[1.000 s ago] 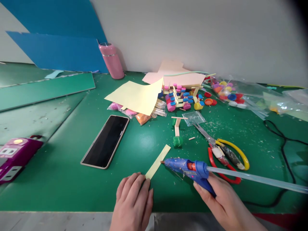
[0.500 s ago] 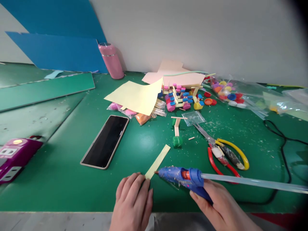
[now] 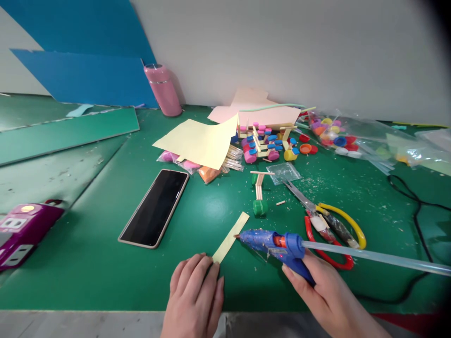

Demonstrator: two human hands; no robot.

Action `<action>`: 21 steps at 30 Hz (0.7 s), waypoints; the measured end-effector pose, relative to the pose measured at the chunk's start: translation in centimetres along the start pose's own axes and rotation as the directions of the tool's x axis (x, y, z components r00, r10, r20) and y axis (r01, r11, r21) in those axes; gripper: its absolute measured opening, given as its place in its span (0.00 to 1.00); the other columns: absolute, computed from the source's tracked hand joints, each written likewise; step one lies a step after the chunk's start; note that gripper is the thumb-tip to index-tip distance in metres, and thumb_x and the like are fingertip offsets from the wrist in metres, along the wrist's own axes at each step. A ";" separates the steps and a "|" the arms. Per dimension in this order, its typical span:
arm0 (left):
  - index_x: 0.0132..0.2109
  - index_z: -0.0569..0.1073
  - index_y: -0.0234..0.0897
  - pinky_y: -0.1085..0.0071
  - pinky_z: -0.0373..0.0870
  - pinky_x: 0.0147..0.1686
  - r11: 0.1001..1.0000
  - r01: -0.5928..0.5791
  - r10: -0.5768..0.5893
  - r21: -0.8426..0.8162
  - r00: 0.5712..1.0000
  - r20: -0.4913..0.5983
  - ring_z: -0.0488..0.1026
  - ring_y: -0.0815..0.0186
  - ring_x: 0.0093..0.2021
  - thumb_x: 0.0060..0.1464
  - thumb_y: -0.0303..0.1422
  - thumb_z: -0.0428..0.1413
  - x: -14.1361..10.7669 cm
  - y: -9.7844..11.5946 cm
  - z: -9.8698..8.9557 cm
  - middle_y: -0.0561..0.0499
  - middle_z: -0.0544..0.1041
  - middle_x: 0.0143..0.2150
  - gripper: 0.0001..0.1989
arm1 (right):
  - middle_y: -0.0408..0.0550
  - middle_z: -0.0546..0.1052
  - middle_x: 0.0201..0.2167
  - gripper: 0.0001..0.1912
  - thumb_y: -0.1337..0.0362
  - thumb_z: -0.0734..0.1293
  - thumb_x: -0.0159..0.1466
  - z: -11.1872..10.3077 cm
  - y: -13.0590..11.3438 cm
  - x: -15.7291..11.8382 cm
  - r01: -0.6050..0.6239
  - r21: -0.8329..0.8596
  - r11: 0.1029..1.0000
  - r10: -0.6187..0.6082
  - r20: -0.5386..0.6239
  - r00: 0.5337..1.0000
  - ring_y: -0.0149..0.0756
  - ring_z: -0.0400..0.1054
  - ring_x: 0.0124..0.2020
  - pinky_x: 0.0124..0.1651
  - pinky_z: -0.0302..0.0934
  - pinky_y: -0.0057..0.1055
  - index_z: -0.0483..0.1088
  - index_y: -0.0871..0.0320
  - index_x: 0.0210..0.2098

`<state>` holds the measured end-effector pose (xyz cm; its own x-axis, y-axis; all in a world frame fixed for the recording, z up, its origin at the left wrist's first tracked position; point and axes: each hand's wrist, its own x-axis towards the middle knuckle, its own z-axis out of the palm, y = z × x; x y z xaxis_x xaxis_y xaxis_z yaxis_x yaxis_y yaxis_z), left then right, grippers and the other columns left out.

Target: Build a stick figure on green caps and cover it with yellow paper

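Observation:
My left hand [image 3: 195, 296] rests at the front of the table with its fingers together, pinning the near end of a pale yellow paper strip [image 3: 227, 245]. That end is hidden beneath the fingertips. My right hand [image 3: 327, 295] is wrapped around the handle of a blue hot glue gun [image 3: 264, 241]. A long clear glue stick [image 3: 373, 256] juts from the gun's back toward the right. The nozzle is over the middle of the strip; whether it touches, I cannot tell. Beyond the strip stands a small piece of wooden sticks with green caps [image 3: 260, 207].
A phone [image 3: 155, 209] lies left. Scissors and pliers with red and yellow handles [image 3: 327, 225] lie right, near a black cord [image 3: 416, 216]. Behind are yellow paper [image 3: 197, 143], colourful stick-and-cap pieces [image 3: 260, 145], bagged caps [image 3: 338, 136] and a pink bottle [image 3: 163, 89]. A purple power strip [image 3: 30, 230] is far left.
My right hand has moved the glue gun away from me and slightly right, its nozzle travelling up along the strip. My left hand has stayed in place.

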<state>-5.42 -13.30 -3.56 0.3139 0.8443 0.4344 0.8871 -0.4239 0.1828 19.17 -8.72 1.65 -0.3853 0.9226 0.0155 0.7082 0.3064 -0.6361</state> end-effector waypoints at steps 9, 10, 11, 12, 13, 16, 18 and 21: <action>0.43 0.72 0.33 0.60 0.61 0.48 1.000 -0.005 0.005 0.028 1.000 -0.005 0.70 0.56 0.46 0.51 0.27 0.54 0.2 0.0 0.0 0.44 0.75 0.41 0.11 | 0.45 0.78 0.34 0.12 0.69 0.58 0.60 0.1 -1.3 0.1 0.051 0.072 0.996 -0.053 0.028 0.998 0.36 0.74 0.34 0.39 0.67 0.25 0.66 0.54 0.42; 0.43 0.71 0.33 0.60 0.61 0.48 1.000 -0.007 0.008 0.028 1.000 -0.004 0.69 0.56 0.46 0.51 0.27 0.54 0.2 0.0 0.0 0.44 0.75 0.41 0.11 | 0.45 0.78 0.34 0.12 0.70 0.58 0.60 0.1 -1.4 0.1 0.048 0.078 0.996 -0.050 0.027 0.998 0.36 0.74 0.34 0.39 0.67 0.25 0.66 0.53 0.42; 0.44 0.71 0.33 0.60 0.61 0.48 1.000 -0.010 0.010 0.027 1.000 -0.004 0.69 0.56 0.46 0.51 0.27 0.54 0.2 0.0 0.0 0.44 0.75 0.41 0.11 | 0.45 0.78 0.34 0.13 0.70 0.58 0.60 0.1 -1.5 0.1 0.043 0.080 0.996 -0.045 0.024 0.999 0.36 0.74 0.35 0.39 0.67 0.25 0.66 0.53 0.43; 0.44 0.71 0.33 0.60 0.61 0.48 1.000 -0.009 0.009 0.024 1.000 -0.005 0.69 0.56 0.46 0.51 0.27 0.54 0.2 0.0 0.0 0.44 0.75 0.41 0.11 | 0.45 0.78 0.34 0.13 0.70 0.58 0.60 0.0 -1.6 0.1 0.046 0.079 0.996 -0.048 0.022 0.999 0.35 0.73 0.35 0.39 0.67 0.25 0.66 0.53 0.43; 0.44 0.71 0.33 0.60 0.61 0.48 1.000 -0.007 0.007 0.020 1.000 -0.004 0.69 0.56 0.46 0.51 0.27 0.54 0.2 0.0 0.0 0.44 0.75 0.41 0.11 | 0.45 0.78 0.34 0.13 0.70 0.58 0.60 0.0 -1.7 0.1 0.052 0.076 0.996 -0.054 0.021 0.998 0.35 0.73 0.35 0.39 0.67 0.25 0.66 0.53 0.43; 0.44 0.71 0.33 0.59 0.61 0.48 1.000 -0.001 0.001 0.010 1.000 0.004 0.68 0.56 0.47 0.50 0.26 0.54 0.2 0.0 0.0 0.43 0.74 0.42 0.12 | 0.45 0.78 0.36 0.14 0.71 0.58 0.60 0.0 -1.7 0.0 0.074 0.053 0.996 -0.075 0.015 0.997 0.35 0.73 0.36 0.40 0.67 0.25 0.66 0.53 0.44; 0.44 0.71 0.33 0.59 0.60 0.48 1.000 -0.007 0.006 0.012 1.000 0.007 0.68 0.56 0.47 0.50 0.26 0.54 0.1 0.0 0.0 0.43 0.74 0.42 0.12 | 0.46 0.78 0.36 0.14 0.71 0.58 0.60 0.1 -1.7 -0.1 0.085 0.042 0.996 -0.086 0.023 0.996 0.35 0.73 0.36 0.41 0.67 0.25 0.65 0.54 0.45; 0.44 0.71 0.33 0.60 0.60 0.48 1.000 -0.012 0.012 0.022 1.000 0.002 0.68 0.56 0.47 0.51 0.27 0.54 0.0 0.0 0.0 0.44 0.74 0.41 0.12 | 0.46 0.78 0.37 0.14 0.71 0.59 0.60 0.1 -1.7 -0.2 0.081 0.039 0.996 -0.082 0.040 0.996 0.36 0.73 0.38 0.42 0.66 0.26 0.65 0.54 0.45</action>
<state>-5.46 -13.26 -3.51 0.3250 0.8397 0.4350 0.8904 -0.4267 0.1585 17.95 -9.43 2.69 -0.4661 0.8840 0.0367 0.6512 0.3708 -0.6622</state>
